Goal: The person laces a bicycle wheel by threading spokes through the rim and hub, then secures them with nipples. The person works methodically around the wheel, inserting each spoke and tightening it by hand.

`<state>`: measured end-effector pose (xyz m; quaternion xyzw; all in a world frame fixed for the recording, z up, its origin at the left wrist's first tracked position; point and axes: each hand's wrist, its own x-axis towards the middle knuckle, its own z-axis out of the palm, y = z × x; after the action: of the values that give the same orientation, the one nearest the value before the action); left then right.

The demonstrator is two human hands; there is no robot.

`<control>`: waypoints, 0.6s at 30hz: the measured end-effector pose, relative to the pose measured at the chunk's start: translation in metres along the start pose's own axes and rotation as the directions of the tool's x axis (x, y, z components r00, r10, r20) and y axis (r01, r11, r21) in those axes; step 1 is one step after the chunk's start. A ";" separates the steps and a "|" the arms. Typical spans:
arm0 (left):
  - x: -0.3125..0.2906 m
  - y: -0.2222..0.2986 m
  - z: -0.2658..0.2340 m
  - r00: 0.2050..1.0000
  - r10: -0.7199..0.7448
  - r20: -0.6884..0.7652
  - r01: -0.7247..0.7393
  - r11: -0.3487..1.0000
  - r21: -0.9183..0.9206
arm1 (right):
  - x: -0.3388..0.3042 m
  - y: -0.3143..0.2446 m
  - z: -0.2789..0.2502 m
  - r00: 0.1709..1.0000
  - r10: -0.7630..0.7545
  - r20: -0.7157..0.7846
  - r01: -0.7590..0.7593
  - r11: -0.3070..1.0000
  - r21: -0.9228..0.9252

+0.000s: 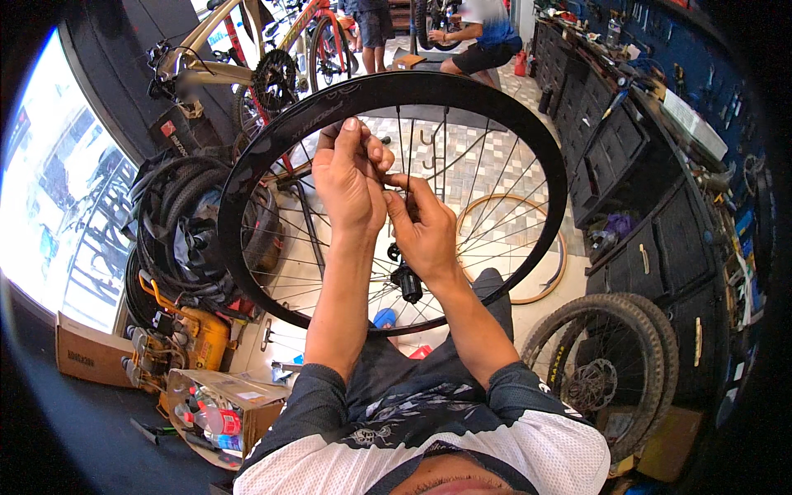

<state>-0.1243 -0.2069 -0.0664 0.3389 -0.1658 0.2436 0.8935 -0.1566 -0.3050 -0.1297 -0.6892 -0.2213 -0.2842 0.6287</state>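
Note:
A bicycle wheel with a deep black rim (554,198) stands tilted in front of me, over my lap. Thin dark spokes run from its rim to a black hub (404,279) with a ribbed freehub body. My left hand (351,177) is raised inside the upper left of the rim, palm toward me, fingers curled and pressed together. Close beside it, my right hand (422,224) pinches with thumb and forefinger among the spokes. The fingertips of both hands nearly meet. Whatever thin piece they hold is too small and covered to make out.
Bike frames (206,70) and a pile of black tyres (177,206) fill the left. Knobbly-tyred wheels (652,355) lean at the lower right, by black drawers (619,140). A tan-edged tyre (561,264) lies on the floor. Another person (487,41) crouches at the back.

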 end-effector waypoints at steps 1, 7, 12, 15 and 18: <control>-0.001 0.001 0.002 1.000 0.007 -0.016 -0.007 1.000 -0.002 | 0.000 -0.001 0.000 1.000 -0.011 -0.008 0.011 1.000 -0.009; -0.005 0.003 0.006 1.000 0.016 -0.001 -0.016 1.000 0.023 | -0.003 -0.004 -0.001 0.998 -0.053 -0.034 0.051 0.997 -0.055; -0.007 0.008 0.009 0.998 -0.056 -0.007 0.055 0.998 -0.023 | -0.006 -0.006 -0.003 0.998 -0.053 -0.038 0.050 0.995 -0.084; -0.008 0.010 0.012 0.999 -0.032 -0.015 0.032 0.999 0.016 | -0.006 -0.008 -0.002 0.998 -0.049 -0.044 0.046 0.997 -0.065; -0.006 0.006 0.011 1.000 0.000 -0.019 0.001 0.999 0.048 | -0.006 -0.009 -0.003 0.997 -0.055 -0.051 0.051 0.996 -0.079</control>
<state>-0.1338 -0.2120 -0.0580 0.3577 -0.1514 0.2506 0.8868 -0.1671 -0.3068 -0.1269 -0.6993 -0.2115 -0.3273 0.5993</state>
